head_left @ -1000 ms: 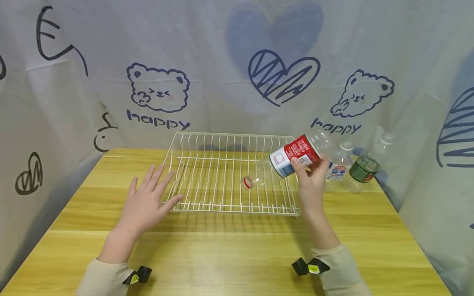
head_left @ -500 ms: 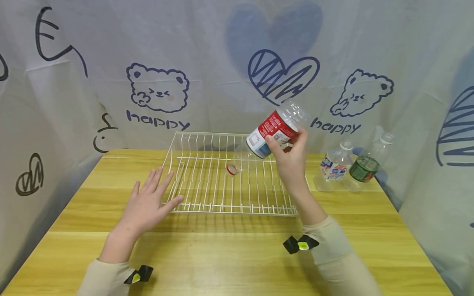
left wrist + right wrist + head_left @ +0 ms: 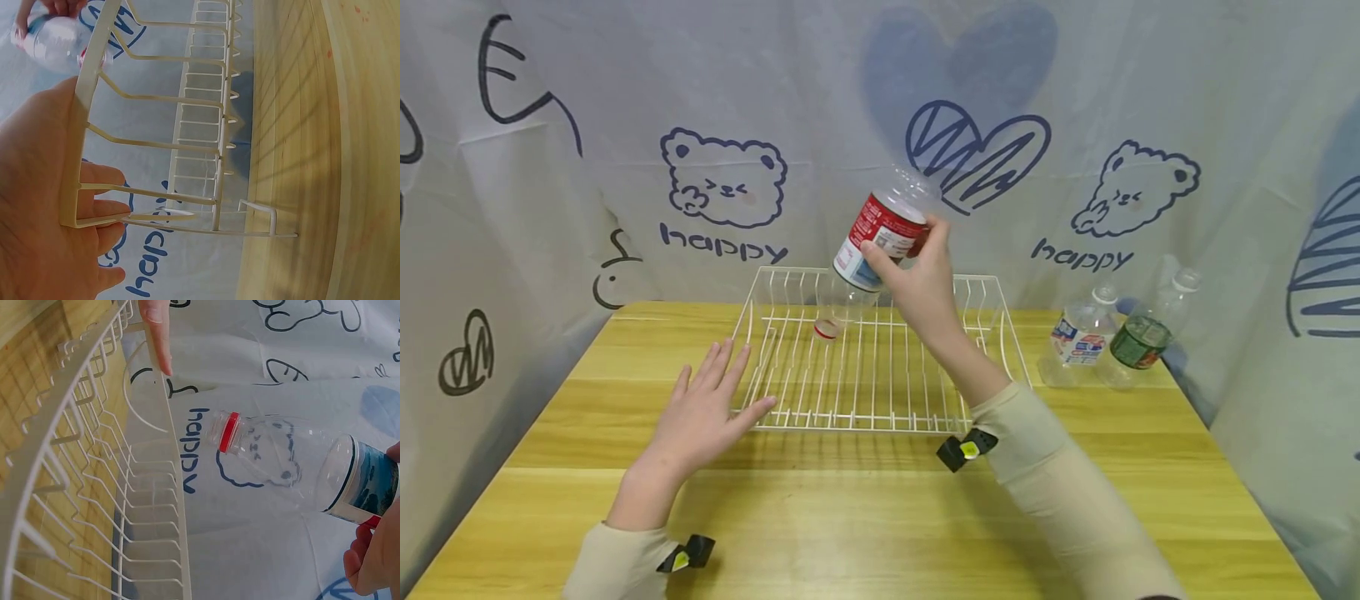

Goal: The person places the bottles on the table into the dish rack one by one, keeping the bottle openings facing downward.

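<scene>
Held in my right hand [image 3: 921, 283] is a clear plastic bottle [image 3: 880, 242] with a red, white and blue label. It tilts neck-down above the white wire dish rack [image 3: 895, 417], its red-ringed mouth pointing to the lower left. The right wrist view shows the bottle's neck [image 3: 229, 432] over the rack, apart from the wires. My left hand [image 3: 700, 425] lies at the rack's left front corner with fingers spread straight. In the left wrist view, the palm [image 3: 44, 187] touches the rack's corner, and some fingers show behind the wires.
Two more clear bottles stand upright at the table's right: one with a white, blue and red label [image 3: 1078, 340], one with a green label [image 3: 1138, 343]. The wooden table [image 3: 850, 517] ends at a hanging cloth [image 3: 850, 167] with drawings. Black wrist cameras sit on both sleeves.
My right hand has carried the bottle left and upward from the rack's right side to over its left half, tipping it more steeply neck-down. The left hand has stayed nearly still.
</scene>
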`<state>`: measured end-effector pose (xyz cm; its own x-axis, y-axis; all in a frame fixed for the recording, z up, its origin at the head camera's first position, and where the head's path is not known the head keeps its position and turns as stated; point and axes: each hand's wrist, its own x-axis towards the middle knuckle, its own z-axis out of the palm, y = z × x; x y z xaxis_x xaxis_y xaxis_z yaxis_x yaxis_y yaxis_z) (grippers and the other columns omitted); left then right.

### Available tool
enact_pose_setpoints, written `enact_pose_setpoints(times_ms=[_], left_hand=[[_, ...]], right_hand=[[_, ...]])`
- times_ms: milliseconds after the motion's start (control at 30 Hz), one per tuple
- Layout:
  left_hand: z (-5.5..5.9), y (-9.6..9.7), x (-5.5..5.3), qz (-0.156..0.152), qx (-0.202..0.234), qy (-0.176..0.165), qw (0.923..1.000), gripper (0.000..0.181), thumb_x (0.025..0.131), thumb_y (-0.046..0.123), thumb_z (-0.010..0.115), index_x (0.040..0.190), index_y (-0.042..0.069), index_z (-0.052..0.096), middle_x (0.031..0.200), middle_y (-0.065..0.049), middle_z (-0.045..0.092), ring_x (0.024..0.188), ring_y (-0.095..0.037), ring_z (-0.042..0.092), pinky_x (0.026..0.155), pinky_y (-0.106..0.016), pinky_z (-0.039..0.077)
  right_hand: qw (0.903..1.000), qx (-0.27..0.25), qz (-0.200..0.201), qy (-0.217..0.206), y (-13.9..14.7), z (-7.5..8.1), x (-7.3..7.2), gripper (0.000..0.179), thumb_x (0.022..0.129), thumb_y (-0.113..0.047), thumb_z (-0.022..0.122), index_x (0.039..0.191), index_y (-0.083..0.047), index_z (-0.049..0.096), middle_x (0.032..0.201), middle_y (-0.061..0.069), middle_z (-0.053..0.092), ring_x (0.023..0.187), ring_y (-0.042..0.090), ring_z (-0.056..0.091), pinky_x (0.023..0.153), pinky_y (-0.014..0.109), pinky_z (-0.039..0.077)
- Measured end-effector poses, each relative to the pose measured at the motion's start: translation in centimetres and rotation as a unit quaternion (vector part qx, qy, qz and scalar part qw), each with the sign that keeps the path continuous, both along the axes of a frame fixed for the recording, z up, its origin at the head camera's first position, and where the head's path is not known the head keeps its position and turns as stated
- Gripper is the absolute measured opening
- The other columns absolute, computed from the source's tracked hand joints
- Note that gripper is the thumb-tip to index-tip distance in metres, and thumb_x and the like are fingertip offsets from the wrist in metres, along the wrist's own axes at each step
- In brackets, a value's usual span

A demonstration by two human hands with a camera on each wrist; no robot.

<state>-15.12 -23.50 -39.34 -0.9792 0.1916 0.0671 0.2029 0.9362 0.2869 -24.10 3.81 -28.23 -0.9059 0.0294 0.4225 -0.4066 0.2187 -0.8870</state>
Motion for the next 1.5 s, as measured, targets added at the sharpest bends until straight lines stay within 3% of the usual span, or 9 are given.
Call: enact_pose_setpoints(times_ms=[200,400,833,1167,1500], left_hand=[[0.1,-0.1,0.0,0.001,0.003,0.001,1.0,0.09,0.095,0.067,0.037,0.157,0.009,0.008,0.164,-0.017,0.0,0.152,-0.038,0.001,0.12,-0.064,-0.001],[0.2,-0.1,0.0,0.0,0.006,-0.006,1.0,0.092,0.095,0.068,0.036,0.157,0.009,0.003,0.164,-0.017,-0.001,0.152,-0.038,0.0,0.121,-0.062,-0.001],[0.2,-0.1,0.1,0.001,0.014,-0.01,0.9999,0.092,0.095,0.067,0.037,0.157,0.01,0.002,0.164,-0.017,-0.001,0.152,-0.037,-0.001,0.121,-0.062,-0.001],[0.1,0.1,0.1,0.0,0.016,-0.007,0.9998,0.091,0.095,0.067,0.036,0.157,0.009,0.002,0.164,-0.017,0.0,0.152,-0.038,0.0,0.121,-0.06,0.0],[0.1,-0.1,0.0,0.002,0.017,-0.008,0.9998,0.091,0.095,0.067,0.036,0.157,0.009,0.002,0.164,-0.016,-0.001,0.152,-0.037,0.0,0.122,-0.06,-0.001]], right_hand=[[0.9991,0.032,0.012,-0.023,-2.6,0.6,-1.5,0.07,0.082,-0.032,0.078,0.132,-0.007,0.035,0.12,0.011,0.059,0.107,0.02,0.06,0.093,0.032,0.053],[0.9935,0.103,-0.017,-0.046,-4.7,0.3,-2.6,0.077,0.079,-0.04,0.078,0.135,-0.007,0.037,0.121,0.013,0.059,0.108,0.022,0.06,0.09,0.033,0.055],[0.965,0.219,-0.055,-0.133,-7.9,-1.5,-4.5,0.084,0.076,-0.059,0.074,0.134,-0.011,0.036,0.113,0.009,0.056,0.101,0.021,0.056,0.081,0.035,0.056],[0.9527,0.228,-0.056,-0.193,-8.7,-3.0,-5.8,0.081,0.076,-0.055,0.075,0.132,-0.011,0.035,0.112,0.011,0.055,0.103,0.024,0.056,0.083,0.038,0.056],[0.9417,0.256,-0.061,-0.209,-9.4,-4.1,-6.4,0.09,0.078,-0.058,0.073,0.139,-0.008,0.031,0.12,0.014,0.055,0.11,0.028,0.055,0.091,0.043,0.055]])
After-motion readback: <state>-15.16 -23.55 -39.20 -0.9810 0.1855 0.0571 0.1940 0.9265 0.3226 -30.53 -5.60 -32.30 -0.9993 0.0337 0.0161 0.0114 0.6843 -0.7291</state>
